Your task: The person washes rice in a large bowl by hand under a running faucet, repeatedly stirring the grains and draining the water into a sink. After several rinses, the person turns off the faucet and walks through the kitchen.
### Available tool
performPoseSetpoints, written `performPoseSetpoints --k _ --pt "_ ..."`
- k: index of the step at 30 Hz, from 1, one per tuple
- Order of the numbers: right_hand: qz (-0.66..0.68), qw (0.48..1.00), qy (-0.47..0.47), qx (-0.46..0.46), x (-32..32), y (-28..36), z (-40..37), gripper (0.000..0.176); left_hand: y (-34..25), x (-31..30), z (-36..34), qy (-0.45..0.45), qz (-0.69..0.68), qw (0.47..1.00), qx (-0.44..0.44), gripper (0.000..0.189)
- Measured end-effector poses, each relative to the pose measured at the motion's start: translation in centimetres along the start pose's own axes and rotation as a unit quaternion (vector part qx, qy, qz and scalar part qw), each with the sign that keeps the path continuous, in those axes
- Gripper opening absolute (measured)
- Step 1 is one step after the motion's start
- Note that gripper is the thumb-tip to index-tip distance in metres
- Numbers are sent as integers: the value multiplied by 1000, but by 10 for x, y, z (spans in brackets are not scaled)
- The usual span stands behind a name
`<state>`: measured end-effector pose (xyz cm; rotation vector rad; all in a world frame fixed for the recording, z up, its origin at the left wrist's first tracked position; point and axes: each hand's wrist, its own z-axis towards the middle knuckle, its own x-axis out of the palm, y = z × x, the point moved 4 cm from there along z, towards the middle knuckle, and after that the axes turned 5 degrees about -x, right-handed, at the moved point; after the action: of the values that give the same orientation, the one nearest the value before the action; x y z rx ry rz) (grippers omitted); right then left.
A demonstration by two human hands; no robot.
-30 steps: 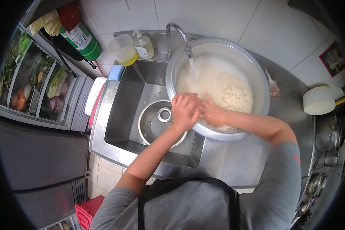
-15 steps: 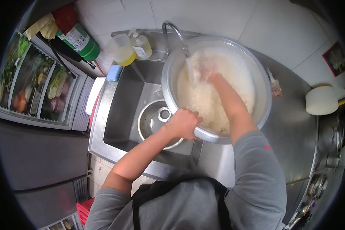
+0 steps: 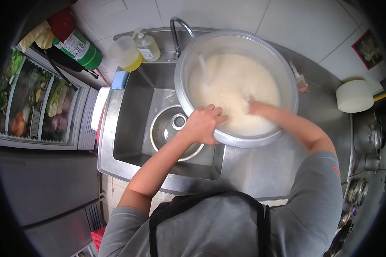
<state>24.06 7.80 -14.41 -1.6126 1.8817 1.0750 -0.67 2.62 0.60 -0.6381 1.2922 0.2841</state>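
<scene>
A large round metal basin (image 3: 182, 85) rests partly over the sink edge and partly on the counter. Inside it is what looks like rice (image 3: 231, 79) in cloudy water. My left hand (image 3: 203, 124) grips the front-left rim, fingers curled over the edge. Deep in the rice near the front right, my right hand (image 3: 254, 106) is mostly submerged and smeared by motion, so its fingers are hidden. From the tap (image 3: 176, 38), a thin stream of water (image 3: 203, 68) falls into the basin's left side.
In the steel sink (image 3: 126, 128) sits a smaller metal bowl (image 3: 158, 128). A blue sponge (image 3: 120, 80), a plastic tub with yellow liquid (image 3: 124, 53) and a pump bottle (image 3: 148, 48) stand along its edge. An open fridge drawer (image 3: 38, 103) with vegetables is at left.
My right hand has swept from the far-left part of the rice toward the front right, its elbow swinging outward. My left hand stays on the rim. The view has shifted slightly.
</scene>
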Motion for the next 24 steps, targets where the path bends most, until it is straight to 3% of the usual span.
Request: performPoseSetpoints --k 2,3,6,9,11,13,15,17,19,21,24 --pt "4 996 86 -21 19 46 -20 62 -1 -4 -1 -27 -21 999 17 64" --pt "2 996 85 -23 32 53 -16 62 -1 -5 -1 -29 -20 999 15 64" --pt "13 938 -91 -334 51 87 15 55 -1 -8 -1 -43 -10 999 18 65" --pt "31 915 -121 -384 -3 143 15 49 2 -3 -3 -105 -6 993 62 61" --pt "-139 930 -160 -301 -26 145 61 54 9 11 -4 12 -10 1000 -4 59" --pt "-301 912 -191 -204 -44 141 106 59 8 7 -2 29 -1 999 -13 57" --pt "-449 862 -215 -99 -57 136 128 64 7 5 -3 49 6 999 -22 56" --pt "-419 874 -233 -76 -83 128 110 68 6 2 -3 40 5 999 -26 44" --pt "-389 885 -250 -50 -103 112 87 72 6 3 -3 40 9 999 -25 44" --pt "-228 940 -252 32 -114 84 68 84 5 5 -3 41 12 999 -23 44" --pt "-182 955 -236 -11 -101 32 74 88 5 5 -3 41 15 999 -27 44"
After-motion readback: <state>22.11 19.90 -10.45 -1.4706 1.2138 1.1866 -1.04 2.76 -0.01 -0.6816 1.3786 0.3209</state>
